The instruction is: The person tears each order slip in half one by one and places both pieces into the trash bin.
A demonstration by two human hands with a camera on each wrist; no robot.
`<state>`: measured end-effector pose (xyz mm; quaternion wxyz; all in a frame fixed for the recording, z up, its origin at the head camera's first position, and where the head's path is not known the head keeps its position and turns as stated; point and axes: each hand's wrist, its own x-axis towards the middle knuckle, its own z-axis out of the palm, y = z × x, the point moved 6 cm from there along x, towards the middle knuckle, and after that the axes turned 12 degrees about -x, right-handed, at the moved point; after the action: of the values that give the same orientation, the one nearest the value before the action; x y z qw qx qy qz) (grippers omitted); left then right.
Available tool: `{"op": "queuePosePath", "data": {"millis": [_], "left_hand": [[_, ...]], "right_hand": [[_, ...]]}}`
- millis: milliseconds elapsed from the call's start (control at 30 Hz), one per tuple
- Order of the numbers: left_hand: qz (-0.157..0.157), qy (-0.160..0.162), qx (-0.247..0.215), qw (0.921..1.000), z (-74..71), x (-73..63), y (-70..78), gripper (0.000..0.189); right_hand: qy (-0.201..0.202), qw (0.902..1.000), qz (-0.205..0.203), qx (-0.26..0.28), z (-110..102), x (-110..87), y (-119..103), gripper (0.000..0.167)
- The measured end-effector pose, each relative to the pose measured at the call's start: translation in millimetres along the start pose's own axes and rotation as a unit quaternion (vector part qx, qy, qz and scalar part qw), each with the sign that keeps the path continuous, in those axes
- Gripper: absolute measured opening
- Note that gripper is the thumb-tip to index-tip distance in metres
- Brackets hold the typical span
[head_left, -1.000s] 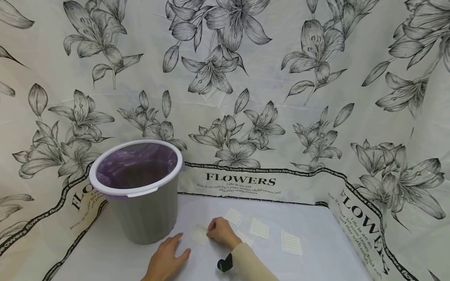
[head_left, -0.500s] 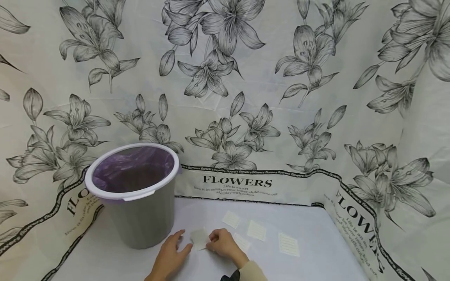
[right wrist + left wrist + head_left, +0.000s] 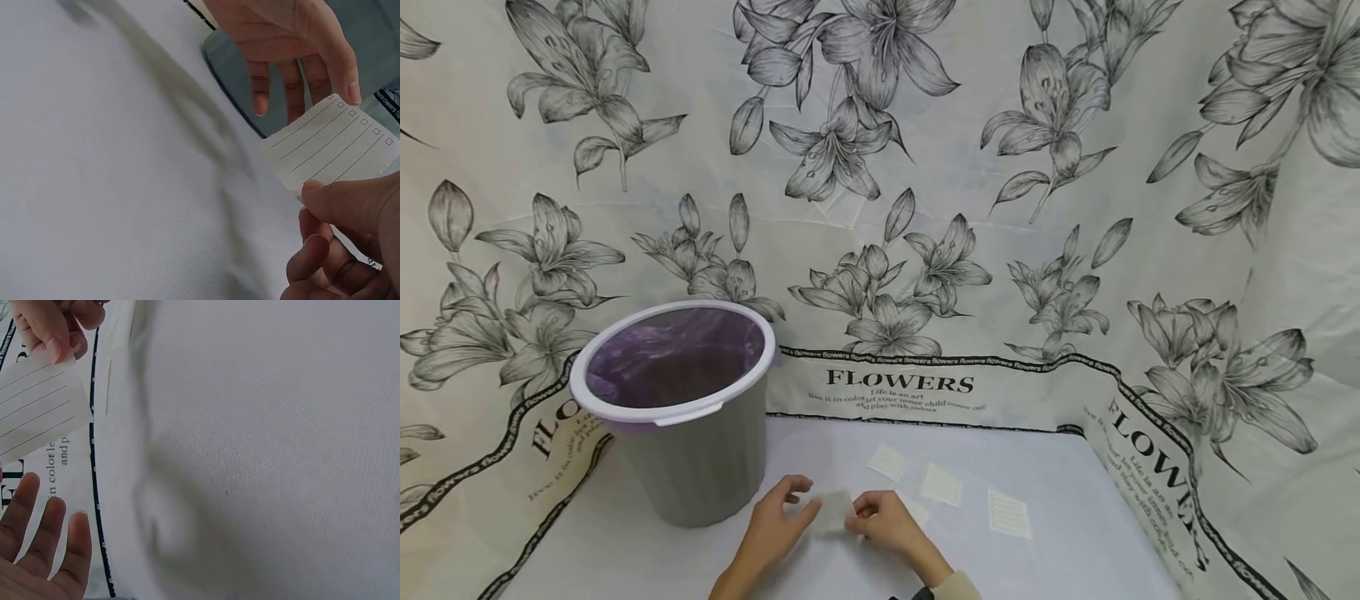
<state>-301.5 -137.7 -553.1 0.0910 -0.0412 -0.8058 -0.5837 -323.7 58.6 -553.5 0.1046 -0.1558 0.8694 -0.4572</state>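
Observation:
A small white lined note sheet [image 3: 832,512] with little checkboxes along one edge is held up over the white table. My right hand [image 3: 889,527] pinches one edge of it between thumb and fingers, as the right wrist view shows most closely. Across from it is my left hand [image 3: 775,527], its fingers spread and loosely bent. In the right wrist view, the left thumb tip [image 3: 354,95] comes right at the sheet's upper corner, with the other fingers hanging apart behind it. The left wrist view shows ruled lines on the sheet [image 3: 40,409] above the left fingers [image 3: 47,534].
A grey trash bin [image 3: 715,467] with a white rim and purple liner stands left of my hands. Several similar note sheets, such as one sheet [image 3: 1010,512], lie to the right on the white table [image 3: 1075,550]. A flower-printed cloth [image 3: 865,275] hangs behind.
The right hand has lifted the note sheet off the table and tilted it up. The left hand has moved right, bringing its thumb up to the sheet.

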Motion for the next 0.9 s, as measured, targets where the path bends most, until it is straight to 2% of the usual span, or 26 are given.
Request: {"op": "queuePosePath", "data": {"millis": [233,433,700,900], "left_hand": [[0.009,-0.031,-0.019,0.9993,4.5,-0.5,9.0,0.021],[0.042,-0.04,-0.029,0.9979,11.5,-0.1,11.3,0.013],[0.044,-0.078,-0.032,0.9955,24.0,-8.9,11.4,0.009],[0.051,-0.109,-0.024,0.9924,31.3,-9.8,17.7,0.01]], "right_hand": [[-0.014,0.9996,0.003,0.023,5,-12.0,0,0.01],[-0.01,0.9998,-0.014,0.014,-3,-15.4,0,0.012],[-0.027,0.9986,-0.032,-0.032,-9,-21.7,5,0.012],[-0.007,0.9966,-0.057,-0.059,-23,-22.9,-7,0.017]]}}
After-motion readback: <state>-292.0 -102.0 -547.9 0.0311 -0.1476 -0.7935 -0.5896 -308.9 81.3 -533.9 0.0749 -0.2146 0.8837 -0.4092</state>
